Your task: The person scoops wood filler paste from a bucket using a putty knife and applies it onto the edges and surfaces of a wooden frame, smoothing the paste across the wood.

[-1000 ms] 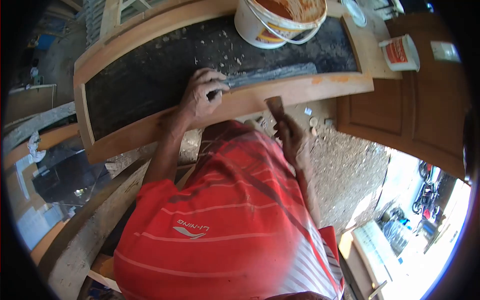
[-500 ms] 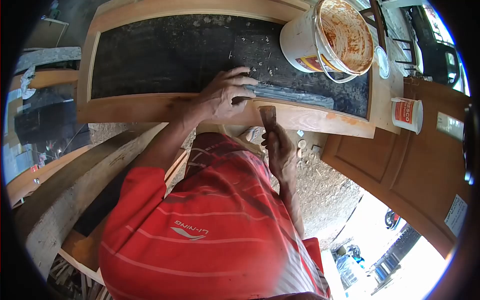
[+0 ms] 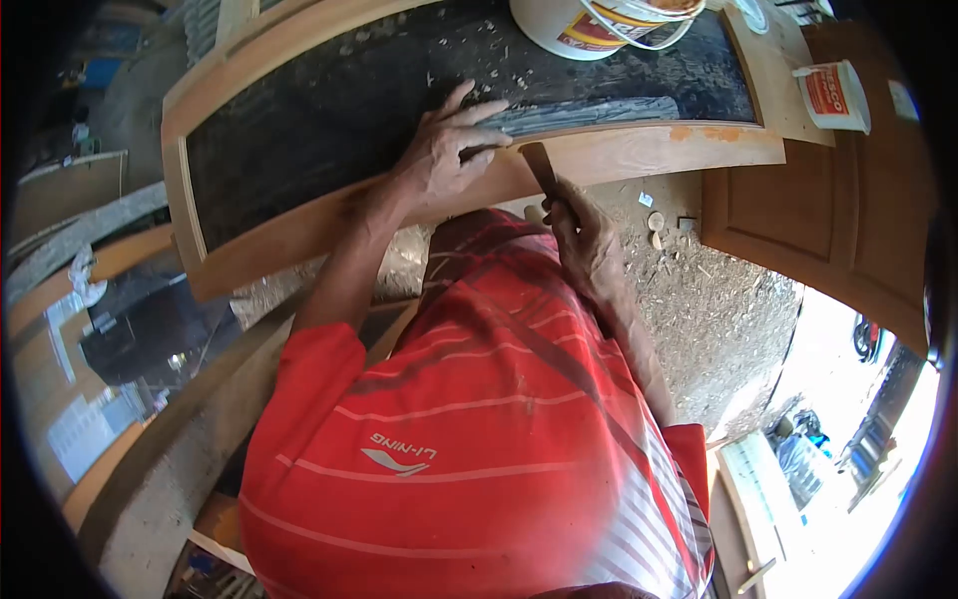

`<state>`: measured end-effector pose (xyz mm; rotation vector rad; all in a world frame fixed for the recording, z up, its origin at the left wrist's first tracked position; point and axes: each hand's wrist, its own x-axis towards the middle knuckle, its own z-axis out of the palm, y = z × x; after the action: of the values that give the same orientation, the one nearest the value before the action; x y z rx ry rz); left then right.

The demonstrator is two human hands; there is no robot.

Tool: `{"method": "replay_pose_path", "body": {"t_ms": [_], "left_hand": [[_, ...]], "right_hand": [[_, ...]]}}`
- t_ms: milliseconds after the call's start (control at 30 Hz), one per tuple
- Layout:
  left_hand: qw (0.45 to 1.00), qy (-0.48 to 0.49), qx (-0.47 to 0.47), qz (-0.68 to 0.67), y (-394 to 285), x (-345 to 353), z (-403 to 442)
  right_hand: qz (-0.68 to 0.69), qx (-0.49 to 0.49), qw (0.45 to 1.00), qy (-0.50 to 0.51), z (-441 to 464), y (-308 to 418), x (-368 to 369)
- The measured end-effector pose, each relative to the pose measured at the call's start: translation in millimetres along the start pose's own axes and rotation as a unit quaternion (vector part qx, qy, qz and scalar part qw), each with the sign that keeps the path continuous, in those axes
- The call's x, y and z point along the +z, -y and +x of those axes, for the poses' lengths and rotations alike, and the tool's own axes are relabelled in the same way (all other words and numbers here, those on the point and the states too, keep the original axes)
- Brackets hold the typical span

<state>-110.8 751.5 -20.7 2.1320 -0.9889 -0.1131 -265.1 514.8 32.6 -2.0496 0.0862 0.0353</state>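
Observation:
A wood-framed door panel (image 3: 176, 190) with a black inset (image 3: 329, 135) lies in front of me. My left hand (image 3: 449, 150) rests at its near rail (image 3: 639, 152), fingers spread over the black surface and the thumb by the wood. My right hand (image 3: 587, 240) is closed around a putty knife (image 3: 540, 168); the blade's tip is at the rail's inner edge, close to my left thumb. Whether the blade touches the wood, I cannot tell. A greyish strip (image 3: 599, 114) runs along the inset beside the rail. Orange-brown filler patches (image 3: 728, 133) mark the rail's right end.
A large white bucket (image 3: 554, 28) stands on the panel's far side. To the right is a small white tub (image 3: 838, 95) with a red label. Brown panelled doors (image 3: 798, 205) lean at right. A thick timber beam (image 3: 190, 439) slants at lower left. Debris covers the ground (image 3: 709, 319).
The view has shifted, so the bucket now sits higher and is partly cut off. My right hand has brought the putty knife's blade up to the rail's inner edge. My left fingers have spread wider.

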Motion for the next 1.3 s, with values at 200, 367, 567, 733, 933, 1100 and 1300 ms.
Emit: {"method": "replay_pose_path", "body": {"t_ms": [200, 367, 567, 733, 933, 1100, 1300], "left_hand": [[1.000, 0.008, -0.002, 0.011, -7, 0, -7], [1.000, 0.004, -0.004, -0.001, -3, 3, -10], [0.999, -0.015, -0.043, -0.005, -8, 12, -16], [0.999, -0.044, -0.002, -0.032, -2, 6, -5], [0.998, -0.057, 0.011, -0.024, 3, 12, -7], [0.998, -0.046, -0.026, -0.017, -3, 10, -8], [0.998, -0.043, -0.042, -0.011, -8, 7, -7]], "right_hand": [[-0.013, 0.020, 1.000, -0.015, -7, 4, -2], [0.025, 0.041, 0.999, 0.018, -10, 5, 1], [-0.020, 0.009, 1.000, -0.004, -10, -10, 21], [-0.065, -0.037, 0.997, -0.031, -2, -9, 24], [-0.126, -0.015, 0.992, -0.025, -5, 7, 27], [-0.175, -0.045, 0.983, -0.043, -2, 6, 36], [-0.198, -0.015, 0.980, -0.023, -9, 8, 39]]}}
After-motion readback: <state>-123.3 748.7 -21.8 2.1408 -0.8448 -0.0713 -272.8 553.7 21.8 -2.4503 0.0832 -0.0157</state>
